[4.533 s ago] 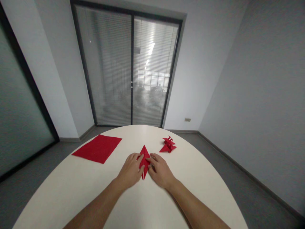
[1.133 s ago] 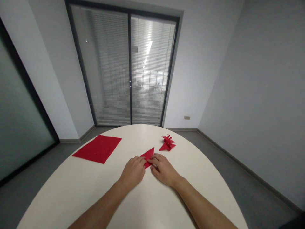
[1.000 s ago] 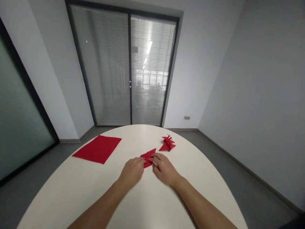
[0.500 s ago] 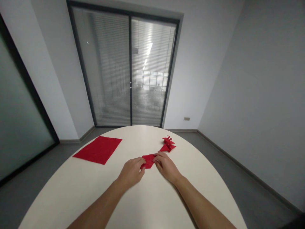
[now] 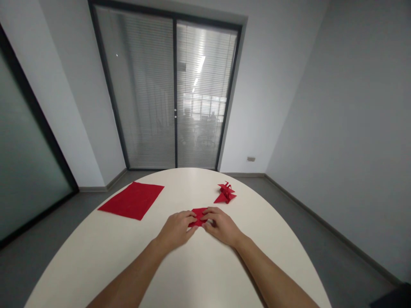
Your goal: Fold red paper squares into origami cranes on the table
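Observation:
A small folded piece of red paper (image 5: 199, 215) lies on the pale round table (image 5: 189, 265), between my two hands. My left hand (image 5: 178, 229) grips its left edge, thumb at the near side and fingers on top. From the right, my right hand (image 5: 221, 223) has its fingers bent over the paper, with the thumb at the near edge. The fingers cover both ends of the paper, so its full outline is hidden.
Red folded paper cranes (image 5: 226, 193) sit close together beyond my right hand. A flat red paper sheet (image 5: 133, 201) lies at the table's left side. Behind the table stands a glass partition with blinds (image 5: 147, 98).
My right hand has shifted slightly left over the folded paper, covering more of its right part. My left hand stays at the left edge with little movement.

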Tool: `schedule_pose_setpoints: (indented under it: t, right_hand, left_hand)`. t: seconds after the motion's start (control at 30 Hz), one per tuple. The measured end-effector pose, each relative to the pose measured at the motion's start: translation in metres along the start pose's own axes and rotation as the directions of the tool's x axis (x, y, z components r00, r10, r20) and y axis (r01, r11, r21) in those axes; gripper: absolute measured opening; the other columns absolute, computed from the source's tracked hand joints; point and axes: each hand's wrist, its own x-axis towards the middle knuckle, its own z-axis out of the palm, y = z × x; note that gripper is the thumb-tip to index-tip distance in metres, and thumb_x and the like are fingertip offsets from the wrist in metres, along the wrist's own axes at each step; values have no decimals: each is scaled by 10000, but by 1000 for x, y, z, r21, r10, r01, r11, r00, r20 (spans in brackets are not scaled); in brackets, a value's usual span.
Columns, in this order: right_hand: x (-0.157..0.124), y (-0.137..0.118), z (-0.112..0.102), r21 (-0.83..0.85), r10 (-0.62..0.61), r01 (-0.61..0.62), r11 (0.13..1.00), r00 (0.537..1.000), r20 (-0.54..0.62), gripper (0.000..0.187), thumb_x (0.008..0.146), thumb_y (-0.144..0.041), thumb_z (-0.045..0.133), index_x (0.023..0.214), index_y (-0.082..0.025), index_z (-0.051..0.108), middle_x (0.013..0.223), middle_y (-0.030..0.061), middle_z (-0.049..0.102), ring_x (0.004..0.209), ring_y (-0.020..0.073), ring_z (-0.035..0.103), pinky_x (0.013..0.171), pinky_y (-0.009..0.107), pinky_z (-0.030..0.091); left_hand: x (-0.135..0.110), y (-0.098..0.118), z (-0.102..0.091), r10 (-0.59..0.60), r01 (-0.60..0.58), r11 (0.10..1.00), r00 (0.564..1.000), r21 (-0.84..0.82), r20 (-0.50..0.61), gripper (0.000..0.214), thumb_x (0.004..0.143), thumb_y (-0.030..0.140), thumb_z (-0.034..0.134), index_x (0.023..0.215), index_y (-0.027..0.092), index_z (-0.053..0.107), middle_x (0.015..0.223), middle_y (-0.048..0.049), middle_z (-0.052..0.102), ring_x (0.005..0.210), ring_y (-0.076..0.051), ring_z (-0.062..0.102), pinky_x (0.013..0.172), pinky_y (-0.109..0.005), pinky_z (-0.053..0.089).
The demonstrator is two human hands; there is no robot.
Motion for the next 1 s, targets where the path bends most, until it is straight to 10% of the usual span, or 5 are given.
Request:
schedule_pose_setpoints:
  t: [0.8,1.0]
  right_hand:
    - [6,-16,-16,-258,-141,179,949,977,161,99,934,-229,604,970,-242,696,1007,27,755,973,192,674,1144,518,224]
    - [11,-14,-14,-308,-199,255,917,959,201,132,932,-182,572,927,-210,701,945,48,757,919,197,685,1117,479,313]
  left_hand:
    - [0,-2,4,7,-7,1000,1000,13,2,188,935,282,579,1062,248,713,1107,-26,732,994,-200,682,894,-309,514]
    - [0,2,2,-11,11,1000,1000,19,10,191,934,291,573,1060,238,706,1091,-29,730,965,-198,682,877,-302,509]
